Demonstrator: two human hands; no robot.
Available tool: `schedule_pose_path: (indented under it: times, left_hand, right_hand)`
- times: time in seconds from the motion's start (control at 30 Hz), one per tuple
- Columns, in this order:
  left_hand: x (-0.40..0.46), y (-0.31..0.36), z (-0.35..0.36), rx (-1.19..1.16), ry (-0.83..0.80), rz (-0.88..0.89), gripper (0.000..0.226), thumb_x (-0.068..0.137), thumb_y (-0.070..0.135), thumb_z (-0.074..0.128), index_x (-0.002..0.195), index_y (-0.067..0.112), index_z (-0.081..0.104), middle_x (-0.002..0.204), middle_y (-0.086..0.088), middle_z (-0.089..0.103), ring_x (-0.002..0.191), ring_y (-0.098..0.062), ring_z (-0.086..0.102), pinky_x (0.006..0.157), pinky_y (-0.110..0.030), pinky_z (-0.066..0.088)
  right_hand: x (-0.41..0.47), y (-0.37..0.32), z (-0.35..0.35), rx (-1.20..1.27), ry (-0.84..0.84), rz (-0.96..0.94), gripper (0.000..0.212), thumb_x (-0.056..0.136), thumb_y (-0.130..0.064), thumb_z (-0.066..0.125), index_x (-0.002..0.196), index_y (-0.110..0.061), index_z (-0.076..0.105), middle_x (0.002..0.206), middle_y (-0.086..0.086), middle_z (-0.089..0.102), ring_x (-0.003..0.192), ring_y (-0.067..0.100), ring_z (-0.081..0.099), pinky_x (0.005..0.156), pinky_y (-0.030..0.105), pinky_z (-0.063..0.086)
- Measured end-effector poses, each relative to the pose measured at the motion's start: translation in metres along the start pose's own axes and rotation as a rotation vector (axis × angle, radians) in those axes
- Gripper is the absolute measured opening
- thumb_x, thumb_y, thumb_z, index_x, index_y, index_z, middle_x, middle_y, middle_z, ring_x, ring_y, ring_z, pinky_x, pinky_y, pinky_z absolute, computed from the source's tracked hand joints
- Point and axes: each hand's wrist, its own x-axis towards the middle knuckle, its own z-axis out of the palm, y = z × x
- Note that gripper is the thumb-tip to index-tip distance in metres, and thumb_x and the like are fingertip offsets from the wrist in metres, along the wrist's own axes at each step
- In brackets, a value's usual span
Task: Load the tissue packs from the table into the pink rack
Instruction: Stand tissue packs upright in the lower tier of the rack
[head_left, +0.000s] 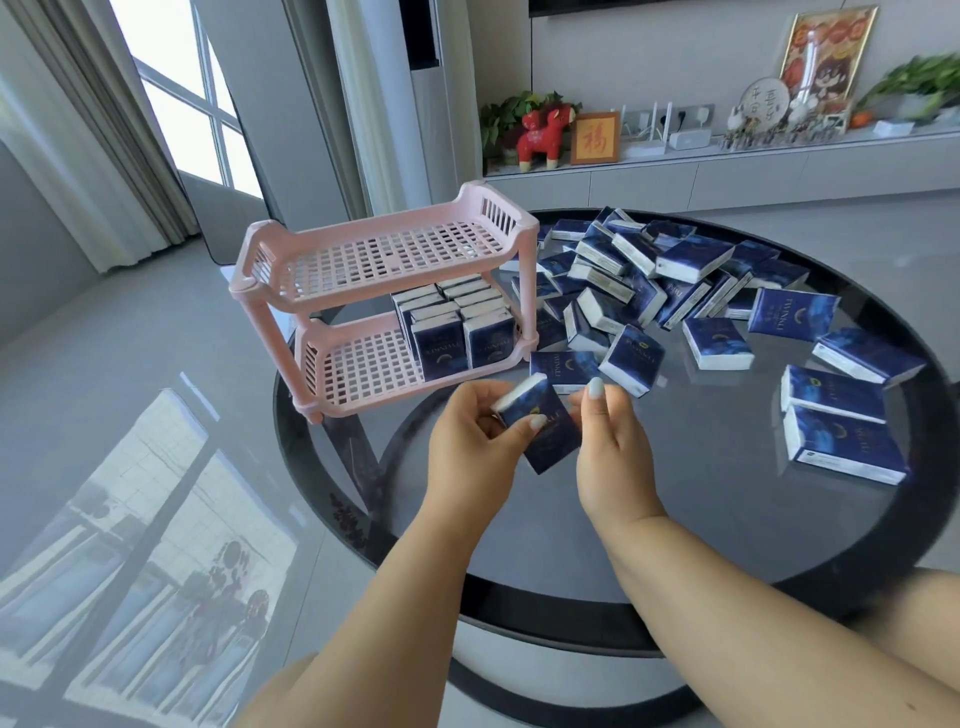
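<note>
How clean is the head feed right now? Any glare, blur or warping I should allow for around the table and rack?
Head view: bright daylight; the window's reflection glares on the glossy floor at lower left. The glass table shows soft sheen only. Wide-angle warping bends the curtains and cabinet near the edges. The pink rack looks sharp; the tissue pack held by the left hand and right hand is slightly motion-blurred.

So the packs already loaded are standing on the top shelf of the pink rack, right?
Not quite. The head view shows the loaded packs standing on the bottom shelf of the pink rack; the top shelf holds nothing.
</note>
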Motion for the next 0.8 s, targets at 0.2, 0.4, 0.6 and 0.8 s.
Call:
schedule_pose_path:
  times: [0.2,0.4,0.6,0.8]
  left_hand:
    - [0.018,0.01,-0.035,0.026,0.252,0.096,0.031,0.082,0.008,0.073,0.089,0.033,0.057,0.071,0.008,0.056,0.053,0.004,0.047,0.054,-0.013,0.042]
    - [0.048,0.015,-0.054,0.141,0.273,0.118,0.024,0.088,0.01,0.066,0.096,0.031,0.056,0.065,0.005,0.044,0.049,0.002,0.042,0.049,-0.011,0.035]
    - [0.077,0.008,-0.05,0.337,0.196,0.095,0.022,0.09,0.017,0.064,0.105,0.031,0.057,0.108,-0.001,0.05,0.07,-0.009,0.054,0.065,-0.016,0.044]
    - [0.083,-0.001,-0.039,0.48,0.17,0.1,0.022,0.093,0.016,0.06,0.113,0.022,0.06,0.11,-0.001,0.041,0.081,-0.023,0.055,0.076,-0.022,0.037]
  right_hand:
    - [0.0,0.001,0.001,-0.011,0.016,0.01,0.059,0.084,-0.06,0.021,0.09,-0.009,0.051,0.078,0.004,0.057,0.079,0.025,0.057,0.077,0.042,0.046]
    - [0.001,0.001,0.002,-0.037,0.014,0.018,0.058,0.085,-0.06,0.022,0.089,-0.01,0.051,0.073,0.001,0.056,0.074,0.024,0.055,0.076,0.045,0.047]
    - [0.001,0.001,0.003,-0.057,0.011,0.014,0.055,0.087,-0.06,0.024,0.09,-0.011,0.05,0.072,0.001,0.055,0.073,0.024,0.056,0.075,0.046,0.048]
    - [0.002,0.003,0.004,-0.06,0.005,0.015,0.053,0.086,-0.06,0.024,0.089,-0.014,0.051,0.072,0.002,0.055,0.074,0.024,0.056,0.073,0.046,0.049]
